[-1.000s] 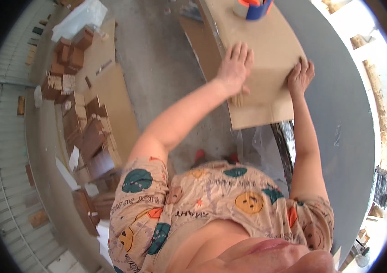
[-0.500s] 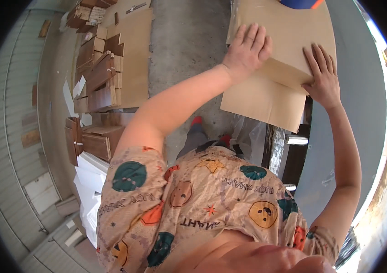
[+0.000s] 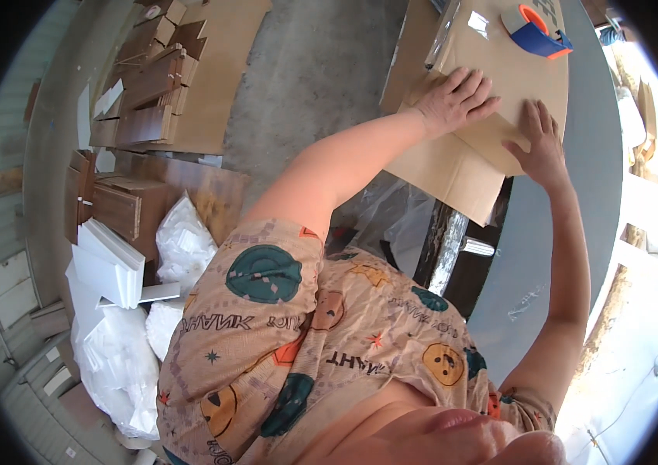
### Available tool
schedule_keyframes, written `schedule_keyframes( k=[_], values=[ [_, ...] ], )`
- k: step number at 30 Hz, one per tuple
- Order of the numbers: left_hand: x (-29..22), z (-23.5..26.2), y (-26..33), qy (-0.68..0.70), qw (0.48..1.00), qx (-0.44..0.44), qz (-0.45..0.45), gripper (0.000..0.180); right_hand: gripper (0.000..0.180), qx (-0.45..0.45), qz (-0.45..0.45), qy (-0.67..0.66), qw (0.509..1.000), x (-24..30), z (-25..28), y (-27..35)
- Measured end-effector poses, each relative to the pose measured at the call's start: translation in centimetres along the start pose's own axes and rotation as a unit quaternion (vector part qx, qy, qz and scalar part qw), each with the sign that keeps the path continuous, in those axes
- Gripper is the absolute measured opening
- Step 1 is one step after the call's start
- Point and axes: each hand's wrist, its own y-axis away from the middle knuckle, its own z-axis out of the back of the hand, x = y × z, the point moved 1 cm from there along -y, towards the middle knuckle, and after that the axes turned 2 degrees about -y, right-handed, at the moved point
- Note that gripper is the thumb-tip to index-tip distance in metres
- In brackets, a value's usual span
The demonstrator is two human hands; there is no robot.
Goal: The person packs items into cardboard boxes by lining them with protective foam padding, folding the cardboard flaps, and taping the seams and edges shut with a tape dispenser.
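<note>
Spread out and holding nothing, my left hand (image 3: 458, 106) and right hand (image 3: 542, 151) rest on the cardboard box (image 3: 490, 60) at the edge of the gray table (image 3: 590, 167). Pressing too hard could cave the box in.

Two hands (image 3: 459, 105) (image 3: 543, 155), one cardboard box (image 3: 491, 66) under them, one tape dispenser (image 3: 534, 40), one patterned shirt (image 3: 364, 322)

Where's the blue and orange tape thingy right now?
In the head view, the blue-and-orange tape dispenser is toward the upper right, on top of the cardboard box, beyond the person's right hand.
</note>
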Motion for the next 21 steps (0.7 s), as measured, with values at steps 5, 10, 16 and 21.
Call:
schedule_keyframes(
  k=[5, 10, 16, 21],
  values=[
    [0.2, -0.7, -0.3, 0.051, 0.998, -0.035, 0.02, 0.049, 0.052, -0.18, -0.014, -0.166, 0.97, -4.9, -0.4, -4.6],
    [0.5, -1.6, -0.9, 0.081, 0.997, -0.009, -0.003, 0.049, 0.044, -0.228, -0.046, -0.023, 0.972, 0.3, -3.5, -5.1],
    [1.5, -2.7, 0.1, 0.059, 0.998, -0.012, 0.0, 0.051, 0.015, -0.154, -0.217, -0.346, 0.899, 10.8, -4.6, 4.9],
    [1.0, -3.9, -1.2, 0.073, 0.995, -0.07, 0.021, 0.052, 0.051, 0.129, -0.491, -0.844, 0.171, 18.6, -13.7, 11.7]
  ],
)
